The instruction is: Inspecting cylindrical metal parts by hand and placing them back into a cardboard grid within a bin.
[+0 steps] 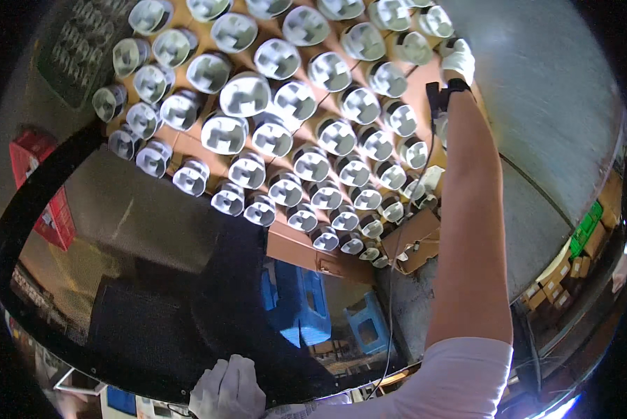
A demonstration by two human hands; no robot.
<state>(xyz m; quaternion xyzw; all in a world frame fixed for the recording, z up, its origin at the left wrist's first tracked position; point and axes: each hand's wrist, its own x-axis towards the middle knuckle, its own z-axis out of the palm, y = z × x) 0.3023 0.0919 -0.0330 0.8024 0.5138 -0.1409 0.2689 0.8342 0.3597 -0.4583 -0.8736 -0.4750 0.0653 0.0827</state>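
Note:
Rows of silvery engine pistons (245, 94) with dark sides stand on a brown cardboard sheet (425, 78). My right arm reaches to the sheet's far right edge. There my white-gloved right hand (458, 59) is closed at the last piston of a row, mostly hidden by the fingers. A black strap (457, 85) circles that wrist, and a thin cable (391, 279) runs down from it. My left hand (227, 387), also in a white glove, is near the lower edge, away from the pistons. Its fingers are stretched out side by side and nothing shows in them.
Blue plastic crates (306, 307) stand below the cardboard's near edge, beside a torn cardboard flap (419, 241). A red crate (58, 216) is at left. Across the left and bottom curves a black band (13, 209). Small boxes (554, 290) and a green bin (587, 229) lie at right.

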